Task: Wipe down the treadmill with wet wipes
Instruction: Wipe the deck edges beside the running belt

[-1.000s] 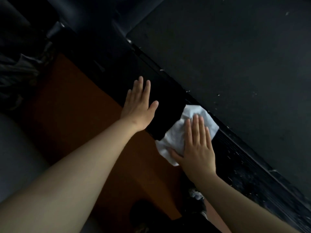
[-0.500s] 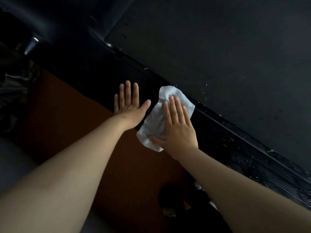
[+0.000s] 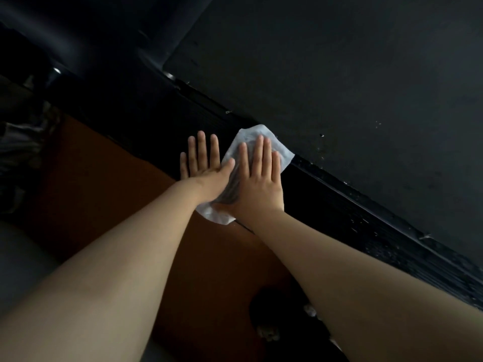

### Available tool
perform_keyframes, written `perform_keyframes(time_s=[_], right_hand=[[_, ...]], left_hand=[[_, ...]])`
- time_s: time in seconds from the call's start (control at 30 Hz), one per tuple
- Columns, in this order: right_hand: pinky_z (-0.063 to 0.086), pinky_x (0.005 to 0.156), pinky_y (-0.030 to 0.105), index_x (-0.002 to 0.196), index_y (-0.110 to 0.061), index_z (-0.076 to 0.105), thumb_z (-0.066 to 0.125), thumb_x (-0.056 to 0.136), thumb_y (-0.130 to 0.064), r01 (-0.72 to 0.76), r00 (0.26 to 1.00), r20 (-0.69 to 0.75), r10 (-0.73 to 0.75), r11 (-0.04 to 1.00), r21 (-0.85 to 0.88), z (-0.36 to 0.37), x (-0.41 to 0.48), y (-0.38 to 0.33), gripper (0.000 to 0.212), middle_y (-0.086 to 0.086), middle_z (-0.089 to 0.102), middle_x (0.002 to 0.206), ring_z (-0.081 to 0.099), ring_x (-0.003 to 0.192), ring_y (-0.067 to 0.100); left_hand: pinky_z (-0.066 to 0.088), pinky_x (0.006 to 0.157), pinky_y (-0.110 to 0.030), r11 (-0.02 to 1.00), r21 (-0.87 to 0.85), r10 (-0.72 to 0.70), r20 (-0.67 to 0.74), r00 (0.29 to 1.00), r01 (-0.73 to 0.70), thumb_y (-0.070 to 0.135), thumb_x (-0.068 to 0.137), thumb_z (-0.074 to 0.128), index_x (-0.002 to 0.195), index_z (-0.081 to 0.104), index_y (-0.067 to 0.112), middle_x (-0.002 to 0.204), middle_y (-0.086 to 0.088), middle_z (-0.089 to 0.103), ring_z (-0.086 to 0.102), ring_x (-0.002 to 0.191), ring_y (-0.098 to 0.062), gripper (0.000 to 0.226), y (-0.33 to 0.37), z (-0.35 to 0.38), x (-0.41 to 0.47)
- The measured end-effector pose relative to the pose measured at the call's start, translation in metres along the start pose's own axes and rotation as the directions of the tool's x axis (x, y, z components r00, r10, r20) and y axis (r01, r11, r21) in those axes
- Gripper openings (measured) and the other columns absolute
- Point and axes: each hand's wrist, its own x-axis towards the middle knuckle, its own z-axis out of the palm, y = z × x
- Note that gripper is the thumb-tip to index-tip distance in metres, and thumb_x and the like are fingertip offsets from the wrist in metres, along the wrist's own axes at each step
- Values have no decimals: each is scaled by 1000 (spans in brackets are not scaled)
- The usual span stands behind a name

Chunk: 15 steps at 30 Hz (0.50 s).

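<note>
Treadmill: the dark running surface fills the upper right and runs diagonally down to the lower right. Light is dim and detail is poor.

Floor: orange-brown, lower left of the machine.

Side rail: a black ribbed strip between the running surface and the floor. This is the part being cleaned. Pale specks dot the nearby edge, and the rail's lower right stretch looks speckled too, so it probably still needs a pass.

Right hand: laid flat on the wet wipe, fingers straight and close together. The palm pins the sheet to the rail. A flat hand likely spreads pressure over a wide patch, which suits wiping better than a pinch would.

Left hand: just beside the right, flat on the bare rail, fingers straight and slightly spread, gripping nothing. It looks placed as a brace for the lean forward. Its thumb touches the wipe's near edge.

Wet wipe: white and crumpled, spread across the rail, one corner reaching the running surface's edge and another hanging toward the floor.
</note>
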Motion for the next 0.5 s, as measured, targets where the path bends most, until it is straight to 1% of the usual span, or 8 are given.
perform_keyframes(time_s=[0.07, 0.17, 0.27, 0.33, 0.4, 0.43, 0.5], right_hand=[[-14, 119, 49, 139, -5, -38, 29, 89, -74, 11, 1000, -22, -12, 1000, -22, 2, 3, -4, 109, 23, -39, 150, -36, 141, 35], [-18, 118, 48, 137, -2, -38, 29, 94, -65, 28, 999, -44, -30, 998, -54, 5, 8, -9, 102, 21, -40, 150, -36, 140, 34], [-18, 118, 45, 141, -5, -35, 27, 94, -68, 74, 995, -61, -77, 996, -49, 8, 4, -4, 100, 16, -38, 153, -35, 141, 30], [-20, 118, 43, 143, -10, -35, 31, 90, -75, 104, 994, -37, -105, 994, -29, 10, -7, 8, 106, 12, -38, 153, -35, 142, 26], [-18, 119, 41, 144, -13, -34, 40, 82, -81, 125, 992, -18, -125, 992, 3, 14, -27, 26, 118, 11, -39, 153, -33, 143, 24], [-14, 120, 41, 147, -13, -31, 43, 77, -83, 125, 992, -33, -125, 992, 3, 17, -38, 36, 123, 11, -35, 154, -29, 145, 23], [-1, 121, 41, 154, -13, -13, 47, 70, -86, 82, 994, -65, -83, 996, -18, 25, -62, 59, 127, 12, -16, 161, -11, 150, 25]], left_hand=[[-19, 116, -39, 1000, -5, -1, -19, 1000, 1, 50, 103, 13, 148, -28, 22, 154, -4, -38, -35, 141, -18, 67, 0, 1, -1], [-21, 114, -37, 1000, -20, 14, -30, 999, -15, 49, 104, 12, 147, -29, 22, 153, -3, -39, -35, 141, -18, 66, -1, 1, -2], [-22, 113, -36, 999, -27, 21, -40, 999, -22, 49, 103, 11, 147, -29, 22, 154, -2, -39, -35, 141, -17, 65, -1, 2, -2], [-21, 114, -37, 1000, -26, 15, -48, 999, -16, 50, 103, 11, 147, -28, 23, 154, -2, -38, -34, 142, -17, 65, -2, 3, -2], [-21, 114, -36, 999, -39, 14, -35, 999, -15, 50, 103, 13, 148, -27, 24, 154, -1, -38, -35, 141, -16, 66, -1, 2, -3], [-21, 114, -37, 999, -38, 14, -27, 1000, -15, 50, 103, 14, 148, -27, 24, 154, -1, -39, -36, 141, -16, 67, -2, 1, -4], [-21, 114, -37, 1000, -18, 16, -13, 1000, -16, 52, 102, 15, 148, -27, 24, 153, -1, -40, -37, 140, -16, 68, -1, -1, -6]])
